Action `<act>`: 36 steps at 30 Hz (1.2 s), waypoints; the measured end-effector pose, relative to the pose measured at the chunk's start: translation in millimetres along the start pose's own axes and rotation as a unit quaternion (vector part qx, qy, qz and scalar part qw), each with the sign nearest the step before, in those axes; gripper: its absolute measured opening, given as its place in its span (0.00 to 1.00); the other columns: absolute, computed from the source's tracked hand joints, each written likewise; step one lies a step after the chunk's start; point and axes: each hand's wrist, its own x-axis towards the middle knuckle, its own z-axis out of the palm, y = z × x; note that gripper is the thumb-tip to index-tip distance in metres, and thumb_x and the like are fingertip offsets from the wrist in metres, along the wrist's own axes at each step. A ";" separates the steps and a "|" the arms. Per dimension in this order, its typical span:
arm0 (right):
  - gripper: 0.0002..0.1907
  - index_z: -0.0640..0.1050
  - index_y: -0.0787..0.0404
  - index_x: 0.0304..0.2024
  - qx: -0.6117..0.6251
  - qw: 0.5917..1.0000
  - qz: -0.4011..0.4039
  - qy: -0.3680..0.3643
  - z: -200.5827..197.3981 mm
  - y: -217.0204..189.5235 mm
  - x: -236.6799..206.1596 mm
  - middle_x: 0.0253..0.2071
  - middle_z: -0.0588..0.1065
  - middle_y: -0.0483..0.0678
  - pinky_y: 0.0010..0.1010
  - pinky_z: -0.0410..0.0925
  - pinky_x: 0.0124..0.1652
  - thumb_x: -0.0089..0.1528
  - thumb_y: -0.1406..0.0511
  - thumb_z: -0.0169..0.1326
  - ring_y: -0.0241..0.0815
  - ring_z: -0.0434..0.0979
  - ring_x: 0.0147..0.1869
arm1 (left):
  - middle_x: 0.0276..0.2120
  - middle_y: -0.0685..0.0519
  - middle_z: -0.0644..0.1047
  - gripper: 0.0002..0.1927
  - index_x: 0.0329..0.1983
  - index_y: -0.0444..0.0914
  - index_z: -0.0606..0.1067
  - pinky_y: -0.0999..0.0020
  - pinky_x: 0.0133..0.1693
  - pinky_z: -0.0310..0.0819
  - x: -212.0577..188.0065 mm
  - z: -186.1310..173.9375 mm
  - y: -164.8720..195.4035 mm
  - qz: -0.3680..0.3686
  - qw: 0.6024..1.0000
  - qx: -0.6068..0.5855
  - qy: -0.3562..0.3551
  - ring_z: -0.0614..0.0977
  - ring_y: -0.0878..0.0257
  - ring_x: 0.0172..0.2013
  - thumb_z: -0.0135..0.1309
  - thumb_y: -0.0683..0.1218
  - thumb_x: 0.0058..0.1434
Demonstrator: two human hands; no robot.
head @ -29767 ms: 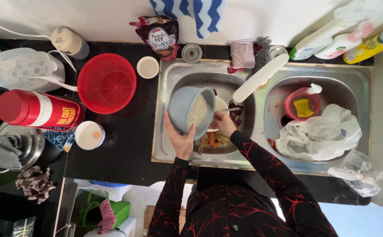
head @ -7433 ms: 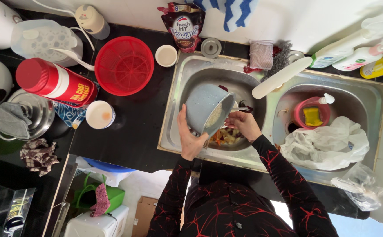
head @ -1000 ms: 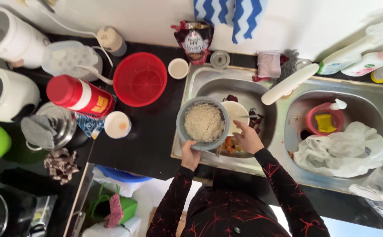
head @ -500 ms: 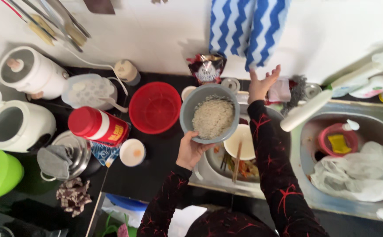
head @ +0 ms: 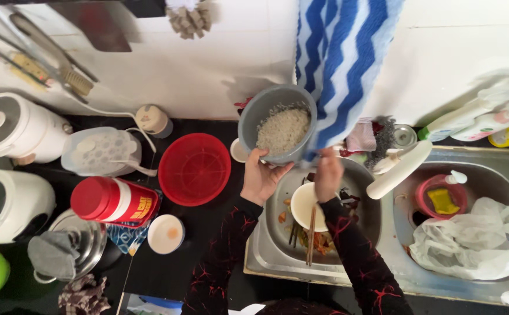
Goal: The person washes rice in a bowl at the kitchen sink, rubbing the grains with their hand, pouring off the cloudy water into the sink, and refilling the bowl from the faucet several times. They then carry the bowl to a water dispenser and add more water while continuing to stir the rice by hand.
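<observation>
Holding a grey round pot of pale wet rice (head: 278, 124) raised above the steel sink (head: 278, 256), left hand (head: 261, 178) curled round its rim. Right hand (head: 328, 173) pinches the blue-white striped towel (head: 342, 64). Rice looks rinsed and drained; dirty white bowl with chopsticks (head: 308, 207) remains unwashed.
</observation>
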 end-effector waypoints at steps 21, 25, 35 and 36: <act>0.22 0.67 0.64 0.67 0.406 0.851 0.334 -0.013 30.7 -59.8 71.6 0.66 0.70 0.56 0.45 0.64 0.66 0.75 0.58 0.41 0.51 0.71 0.68 | 0.60 0.41 0.73 0.31 0.67 0.31 0.62 0.52 0.52 0.81 -24.2 10.8 15.0 -0.006 0.990 0.117 -0.078 0.80 0.48 0.55 0.47 0.46 0.60; 0.22 0.68 0.59 0.67 0.388 0.846 0.365 -0.015 21.3 -51.7 60.1 0.66 0.71 0.50 0.43 0.64 0.66 0.72 0.59 0.43 0.47 0.71 0.68 | 0.60 0.39 0.74 0.30 0.66 0.28 0.63 0.52 0.51 0.82 -13.5 10.8 12.9 0.030 0.993 0.083 -0.079 0.82 0.47 0.54 0.47 0.46 0.62; 0.25 0.64 0.65 0.66 -0.202 0.976 0.045 -0.074 -4.1 -33.6 33.5 0.69 0.64 0.53 0.33 0.61 0.64 0.66 0.73 0.52 0.46 0.65 0.71 | 0.53 0.50 0.75 0.30 0.63 0.40 0.64 0.56 0.48 0.81 -62.2 -36.3 16.5 0.116 0.983 0.141 0.030 0.80 0.57 0.51 0.51 0.39 0.54; 0.21 0.67 0.67 0.64 -0.235 0.968 0.008 -0.086 -7.5 -48.6 15.3 0.68 0.66 0.55 0.32 0.61 0.65 0.68 0.73 0.50 0.46 0.67 0.70 | 0.55 0.49 0.74 0.32 0.65 0.40 0.63 0.57 0.49 0.80 -78.0 -44.3 15.0 0.120 0.980 0.152 0.036 0.79 0.56 0.53 0.51 0.38 0.54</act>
